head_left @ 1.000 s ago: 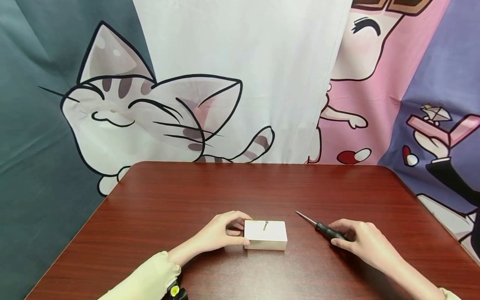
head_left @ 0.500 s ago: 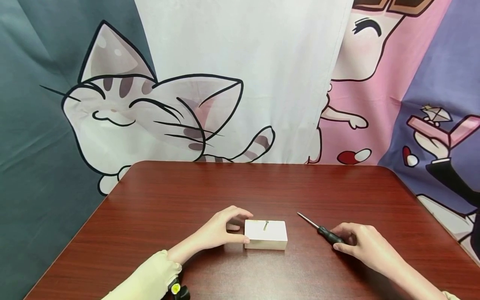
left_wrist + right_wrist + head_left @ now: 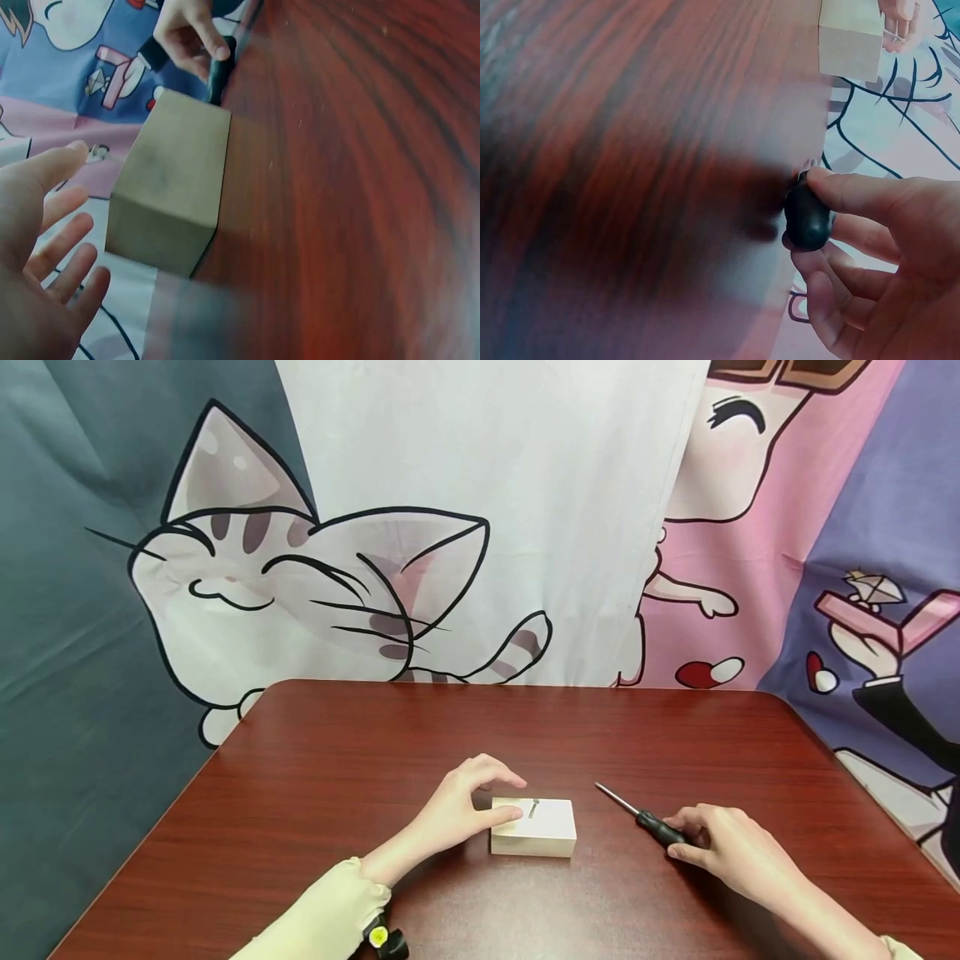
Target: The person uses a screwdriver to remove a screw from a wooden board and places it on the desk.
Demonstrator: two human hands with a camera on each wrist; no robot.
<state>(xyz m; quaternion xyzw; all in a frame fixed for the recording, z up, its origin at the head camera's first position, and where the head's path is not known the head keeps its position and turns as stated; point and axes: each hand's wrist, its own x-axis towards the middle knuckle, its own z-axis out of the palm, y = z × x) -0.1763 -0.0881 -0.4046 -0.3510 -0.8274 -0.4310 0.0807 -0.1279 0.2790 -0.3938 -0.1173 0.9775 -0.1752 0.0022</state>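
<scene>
My left hand [image 3: 459,808] hovers at the left end of a pale rectangular block [image 3: 532,843], thumb and fingers spread apart. In the left wrist view its fingers look relaxed and hold nothing. A small metal screw [image 3: 534,809] shows on the block's top face, just right of the thumb; how deep it sits cannot be made out. My right hand [image 3: 727,842] grips a screwdriver by its black handle [image 3: 662,829], between thumb and fingers. The screwdriver's metal shaft [image 3: 618,797] points up and left, toward the far side of the table. In the right wrist view the handle's rounded end [image 3: 808,221] faces the camera.
A reddish-brown wooden table [image 3: 360,735] lies under both hands. Behind its far edge hangs a cloth backdrop [image 3: 585,485] with cartoon figures. A black strap device with a yellow dot [image 3: 379,937] is worn below the left sleeve [image 3: 322,914].
My left hand has left the block's left side and risen over its top-left corner, toward the screw. My right hand has shifted slightly right with the screwdriver; the block stays put.
</scene>
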